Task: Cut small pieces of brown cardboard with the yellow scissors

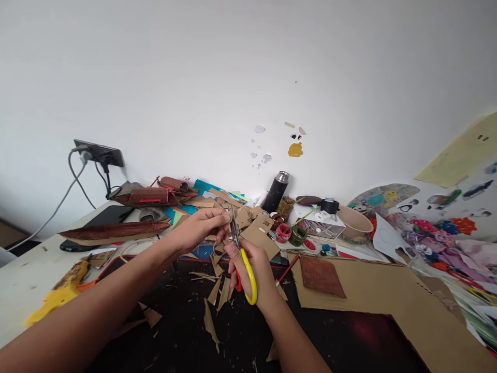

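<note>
My right hand (254,259) grips a pair of scissors (253,296) with yellow and red handles, its metal blades pointing up and away. Beside the blades, my left hand (204,227) has its thumb and fingers pinched together. Whatever small piece lies in that pinch is too hidden to name. Below both hands, cut cardboard scraps (210,325) are scattered over a black mat (174,336). More cardboard pieces (258,233) are heaped just behind the hands.
To the left lie a yellow glue gun (62,292) and a brown boat-shaped piece (116,231). A black thermos (276,191) stands by the wall near paint jars (283,233). On the right, a brown painted square (321,277) rests on a cardboard sheet (373,290).
</note>
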The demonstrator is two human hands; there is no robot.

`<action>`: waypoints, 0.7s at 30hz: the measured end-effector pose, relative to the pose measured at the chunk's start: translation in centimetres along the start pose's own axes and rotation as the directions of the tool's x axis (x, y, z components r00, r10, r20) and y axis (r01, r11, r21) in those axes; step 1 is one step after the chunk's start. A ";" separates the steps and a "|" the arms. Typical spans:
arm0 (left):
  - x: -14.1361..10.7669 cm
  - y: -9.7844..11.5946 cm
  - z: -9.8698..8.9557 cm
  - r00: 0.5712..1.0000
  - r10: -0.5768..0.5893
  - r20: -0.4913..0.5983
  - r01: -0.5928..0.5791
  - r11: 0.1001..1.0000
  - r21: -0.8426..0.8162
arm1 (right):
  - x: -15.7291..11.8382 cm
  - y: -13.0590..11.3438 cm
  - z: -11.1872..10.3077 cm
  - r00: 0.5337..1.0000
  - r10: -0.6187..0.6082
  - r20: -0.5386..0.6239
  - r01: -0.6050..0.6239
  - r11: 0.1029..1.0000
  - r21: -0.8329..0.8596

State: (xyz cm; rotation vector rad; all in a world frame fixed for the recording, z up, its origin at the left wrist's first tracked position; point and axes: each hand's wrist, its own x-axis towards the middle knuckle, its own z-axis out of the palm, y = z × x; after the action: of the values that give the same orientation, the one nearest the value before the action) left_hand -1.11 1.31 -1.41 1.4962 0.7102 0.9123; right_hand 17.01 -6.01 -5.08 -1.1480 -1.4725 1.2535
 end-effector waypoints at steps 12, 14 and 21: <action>0.1 0.2 -0.2 0.999 0.033 -0.005 -0.032 0.990 0.137 | 0.1 -0.1 -0.3 0.999 0.003 -0.033 -0.007 0.994 -0.113; 0.1 0.2 -0.2 0.999 0.047 -0.006 -0.045 0.984 0.170 | 0.1 -0.2 -0.5 0.999 -0.004 -0.035 -0.001 0.988 -0.155; 0.0 -0.2 -0.1 0.993 0.098 -0.061 -0.078 0.959 0.271 | 0.0 -0.3 -0.6 0.999 -0.026 -0.038 0.017 0.979 -0.204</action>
State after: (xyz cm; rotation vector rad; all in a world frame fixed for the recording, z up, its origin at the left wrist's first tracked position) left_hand -1.14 1.39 -1.56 1.7518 0.8533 0.9719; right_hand 17.55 -5.88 -4.69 -1.2799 -1.6070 1.0769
